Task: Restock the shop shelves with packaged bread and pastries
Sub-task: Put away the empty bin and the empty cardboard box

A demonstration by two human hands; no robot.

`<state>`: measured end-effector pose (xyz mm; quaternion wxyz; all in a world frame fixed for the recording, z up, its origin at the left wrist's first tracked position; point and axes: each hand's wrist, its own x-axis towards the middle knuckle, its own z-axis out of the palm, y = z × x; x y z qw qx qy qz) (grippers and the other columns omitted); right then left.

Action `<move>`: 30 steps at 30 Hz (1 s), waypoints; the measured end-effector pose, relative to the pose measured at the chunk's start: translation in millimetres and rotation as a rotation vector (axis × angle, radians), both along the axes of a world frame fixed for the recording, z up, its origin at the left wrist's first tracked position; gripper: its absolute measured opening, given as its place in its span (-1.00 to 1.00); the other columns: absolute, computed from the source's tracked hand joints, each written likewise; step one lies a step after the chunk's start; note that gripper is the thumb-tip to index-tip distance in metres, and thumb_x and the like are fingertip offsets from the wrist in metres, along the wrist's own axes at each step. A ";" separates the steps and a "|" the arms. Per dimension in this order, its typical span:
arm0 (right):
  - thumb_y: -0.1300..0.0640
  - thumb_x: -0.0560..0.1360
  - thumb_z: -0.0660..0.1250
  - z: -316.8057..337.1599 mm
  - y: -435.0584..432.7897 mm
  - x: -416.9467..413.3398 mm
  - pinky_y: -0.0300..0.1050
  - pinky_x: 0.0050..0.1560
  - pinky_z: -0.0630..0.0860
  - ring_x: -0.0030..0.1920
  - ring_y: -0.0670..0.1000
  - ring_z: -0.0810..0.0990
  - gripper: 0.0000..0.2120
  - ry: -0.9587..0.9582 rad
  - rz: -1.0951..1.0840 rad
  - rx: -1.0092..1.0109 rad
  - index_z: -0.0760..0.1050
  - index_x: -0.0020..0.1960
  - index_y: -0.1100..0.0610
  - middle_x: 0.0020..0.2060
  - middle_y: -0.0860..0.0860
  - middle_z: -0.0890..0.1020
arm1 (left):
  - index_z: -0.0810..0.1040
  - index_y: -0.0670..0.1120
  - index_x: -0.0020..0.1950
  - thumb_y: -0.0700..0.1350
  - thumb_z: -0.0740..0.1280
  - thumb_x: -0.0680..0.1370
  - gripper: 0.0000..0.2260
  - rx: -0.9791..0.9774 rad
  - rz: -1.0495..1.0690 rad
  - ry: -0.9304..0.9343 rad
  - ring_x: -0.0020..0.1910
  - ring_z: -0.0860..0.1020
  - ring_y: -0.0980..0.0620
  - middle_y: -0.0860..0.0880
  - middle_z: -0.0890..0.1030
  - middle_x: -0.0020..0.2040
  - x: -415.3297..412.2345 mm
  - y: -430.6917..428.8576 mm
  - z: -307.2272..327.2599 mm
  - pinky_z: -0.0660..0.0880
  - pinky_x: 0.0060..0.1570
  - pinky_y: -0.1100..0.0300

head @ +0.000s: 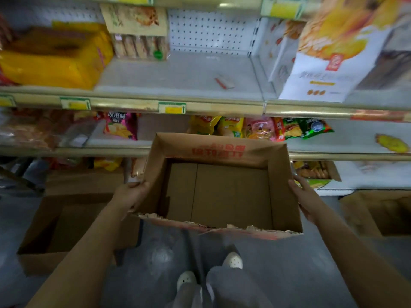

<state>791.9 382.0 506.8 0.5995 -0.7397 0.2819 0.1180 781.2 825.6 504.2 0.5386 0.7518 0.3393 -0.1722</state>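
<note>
left hand (131, 194) grips cardboard box (218, 194) left wall | right hand (304, 196) presses right wall | box empty

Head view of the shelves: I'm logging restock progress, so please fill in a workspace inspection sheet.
Surface: upper shelf, bare in the middle, one small red-and-white scrap lying there.
Job's things: cardboard box, open, empty, held before the shelves; yellow packs left, white bag right on the shelf.
Clutter: open carton on the floor left; second carton right.
Hands: left hand grips the box's left wall; right hand presses on its right wall.
Cables: nothing seen.
Surroundings: snack bags on the lower shelf; grey floor.
</note>
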 end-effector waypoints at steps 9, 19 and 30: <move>-0.05 0.67 0.11 52.4 -95.8 -63.8 -0.11 -0.11 0.47 -0.03 -0.05 0.54 -0.64 -0.064 -0.193 -0.067 0.33 0.43 0.03 0.06 0.01 0.57 | 0.57 -0.24 0.22 -0.10 0.35 0.60 -0.73 -0.036 -0.173 -0.146 0.02 0.51 -0.10 -0.20 0.59 0.18 26.0 -110.0 37.9 0.38 0.03 0.10; -0.19 0.58 0.18 83.3 -281.3 -173.2 0.22 0.32 0.46 0.26 0.13 0.53 -0.50 -0.104 -0.406 -0.162 0.36 0.43 0.02 0.27 0.05 0.55 | 0.51 -0.15 0.35 0.02 0.38 0.57 -0.59 -0.102 -0.403 -0.129 0.05 0.48 -0.15 -0.17 0.55 0.20 27.3 -330.0 57.9 0.40 0.02 0.04; -0.12 0.64 0.16 100.3 -436.5 -291.7 0.30 0.36 0.41 0.36 0.19 0.46 -0.56 -0.063 -0.779 -0.133 0.29 0.51 -0.16 0.42 0.04 0.45 | 0.40 -0.14 0.46 0.05 0.34 0.60 -0.51 -0.131 -0.682 -0.131 0.15 0.49 -0.19 -0.14 0.48 0.35 11.5 -559.9 62.8 0.37 -0.03 0.08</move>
